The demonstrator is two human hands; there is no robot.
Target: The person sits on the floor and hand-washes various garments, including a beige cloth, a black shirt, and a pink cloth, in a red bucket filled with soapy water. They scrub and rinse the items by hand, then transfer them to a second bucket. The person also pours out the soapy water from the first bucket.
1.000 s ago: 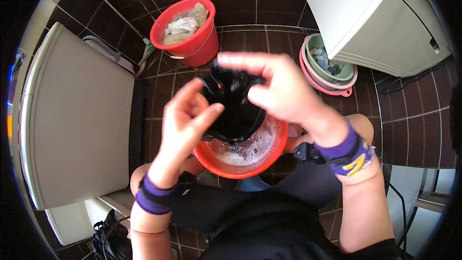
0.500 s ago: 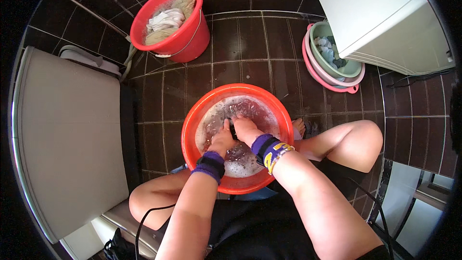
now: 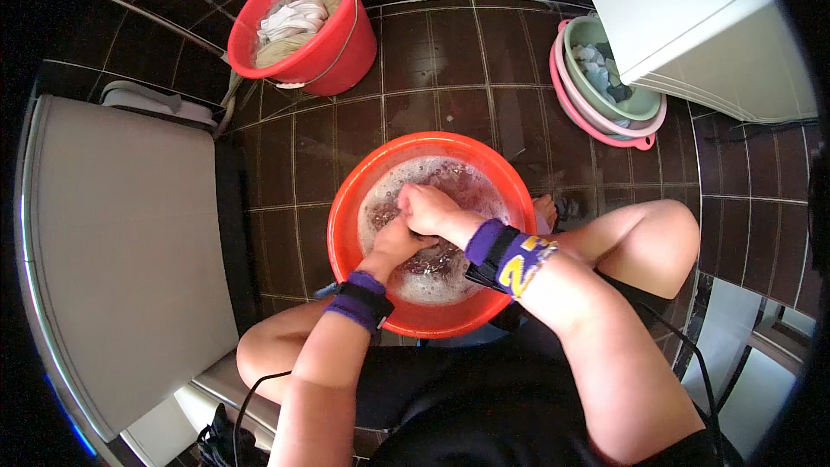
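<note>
An orange-red basin [image 3: 343,251] of sudsy water [image 3: 432,290] stands between my bent legs, and both hands are over its middle. My right hand [image 3: 425,209] is curled into a fist, knuckles toward the far left side; whatever is inside it is hidden. Just below and touching it, my left hand [image 3: 399,242] is bent closed, its thumb side toward the right. Something dark shows in small part under the hands, too hidden to name. Purple wristbands with black straps circle both wrists.
A red bucket [image 3: 354,56] with pale and white wet cloths [image 3: 294,22] stands at the far left. Stacked green and pink basins [image 3: 644,108] holding clothes sit at the far right beside a white cabinet [image 3: 692,26]. A grey panel [image 3: 130,251] rises on the left.
My right hand has turned from reaching down to a fist and shifted slightly left and away from me. The black thing between my hands is now mostly hidden. The view has tilted slightly.
</note>
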